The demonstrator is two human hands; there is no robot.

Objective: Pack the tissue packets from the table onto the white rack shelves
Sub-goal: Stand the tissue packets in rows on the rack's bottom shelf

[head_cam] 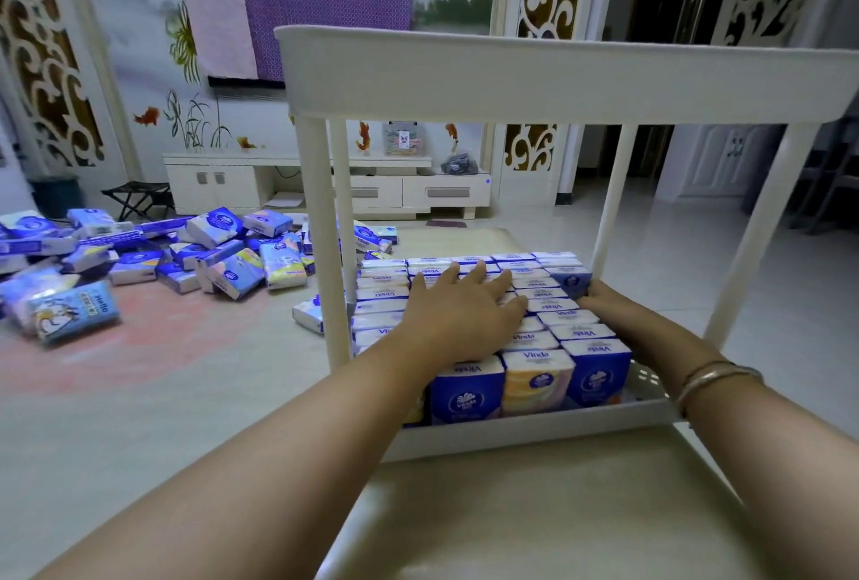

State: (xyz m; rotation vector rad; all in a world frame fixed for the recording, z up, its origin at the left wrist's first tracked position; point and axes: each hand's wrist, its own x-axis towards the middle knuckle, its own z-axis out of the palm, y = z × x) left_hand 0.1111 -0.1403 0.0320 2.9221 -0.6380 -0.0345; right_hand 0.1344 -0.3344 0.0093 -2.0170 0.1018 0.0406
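Observation:
The white rack [534, 433] stands in front of me, and its lower shelf holds several rows of upright blue and white tissue packets [537, 377]. My left hand [460, 305] lies flat on top of the packed rows, fingers spread. My right hand [604, 300] reaches along the right side of the rows, and its fingers grip a blue packet [571, 279] at the far right end. The rack's top shelf [558, 77] spans above, and I cannot see inside it. A loose heap of tissue packets [153, 258] lies on the table to the left.
A single packet [309, 314] lies beside the rack's left post [325, 244]. A white TV cabinet [325, 184] stands against the far wall, with a folding stool [137, 198] to its left. Tiled floor stretches to the right of the rack.

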